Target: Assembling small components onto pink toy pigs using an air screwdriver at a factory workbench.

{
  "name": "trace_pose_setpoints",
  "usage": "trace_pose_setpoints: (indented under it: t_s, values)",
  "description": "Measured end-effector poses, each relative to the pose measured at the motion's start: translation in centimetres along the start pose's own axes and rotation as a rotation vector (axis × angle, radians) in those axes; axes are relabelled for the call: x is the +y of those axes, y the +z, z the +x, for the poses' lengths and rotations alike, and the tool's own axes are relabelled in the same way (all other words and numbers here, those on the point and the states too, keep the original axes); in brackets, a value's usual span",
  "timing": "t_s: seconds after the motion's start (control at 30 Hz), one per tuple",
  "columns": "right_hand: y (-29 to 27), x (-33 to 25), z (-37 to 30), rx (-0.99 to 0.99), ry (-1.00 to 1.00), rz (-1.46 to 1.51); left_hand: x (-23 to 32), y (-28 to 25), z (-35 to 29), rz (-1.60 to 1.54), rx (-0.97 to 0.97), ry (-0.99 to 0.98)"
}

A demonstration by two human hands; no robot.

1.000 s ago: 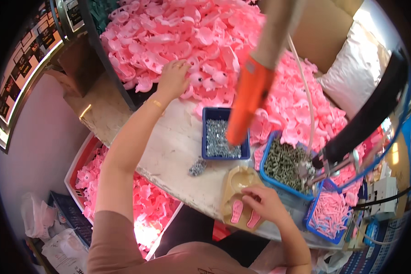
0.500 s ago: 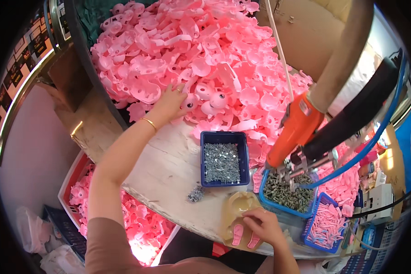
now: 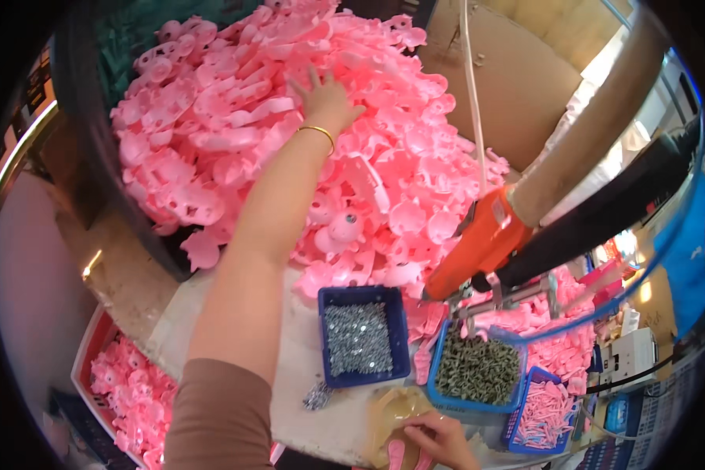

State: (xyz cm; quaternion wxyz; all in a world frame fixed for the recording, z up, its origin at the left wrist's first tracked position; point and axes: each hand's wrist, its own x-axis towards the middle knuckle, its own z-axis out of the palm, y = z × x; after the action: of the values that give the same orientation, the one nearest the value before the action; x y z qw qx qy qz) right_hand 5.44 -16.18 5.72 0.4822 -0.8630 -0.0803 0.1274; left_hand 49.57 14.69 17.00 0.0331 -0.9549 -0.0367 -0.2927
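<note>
My left hand (image 3: 327,100) reaches far into a large heap of pink moulded plastic parts (image 3: 235,117). Its fingers are spread over the pieces and grasp none. A gold bangle (image 3: 319,135) circles that wrist. Close to me, my right hand (image 3: 440,440) rests loosely bent at the edge of a tan, see-through holder (image 3: 395,403), with nothing visible in its fingers. A small flat pink piece (image 3: 396,453) lies in the holder, and another is partly hidden by the hand. Pink parts with printed eyes (image 3: 341,229) sit at the heap's near edge.
A dark blue tray of small metal pieces (image 3: 325,337) stands mid-table, a few pieces (image 3: 316,396) spilled beside it. Right are a blue tub of screws (image 3: 439,395) and a basket of thin pink parts (image 3: 517,427). An orange power driver (image 3: 478,243) hangs above. Below left is a red-rimmed bin (image 3: 86,364).
My left hand has moved from the heap's near edge farther up and right into it. The view has shifted, while my right hand stays by the tan holder.
</note>
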Motion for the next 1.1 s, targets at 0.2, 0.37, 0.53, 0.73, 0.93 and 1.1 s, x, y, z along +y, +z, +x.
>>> trace_pose_setpoints:
  t_s: [0.2,0.37,0.53,0.73,0.93,1.1]
  values:
    - [0.8,4.7,0.0,0.059,0.039,-0.196,1.1,4.0,2.2,-0.033,-0.127,-0.274]
    - [0.1,1.9,1.5,0.065,0.117,-0.02,0.6,1.8,-2.8,-0.077,-0.277,0.082]
    - [0.1,2.4,1.9,0.096,0.087,-0.021,-0.9,0.3,-8.7,-0.054,-0.162,0.286]
    - [0.5,1.4,1.8,0.115,0.062,-0.072,-1.3,-0.5,-14.4,-0.135,-0.102,0.395]
    - [1.2,0.8,1.1,0.172,-0.032,-0.105,-3.2,-2.2,-18.3,-0.158,-0.067,0.489]
    - [1.1,0.9,1.1,0.201,-0.062,-0.136,-6.7,-4.0,-17.1,-0.468,0.125,0.6]
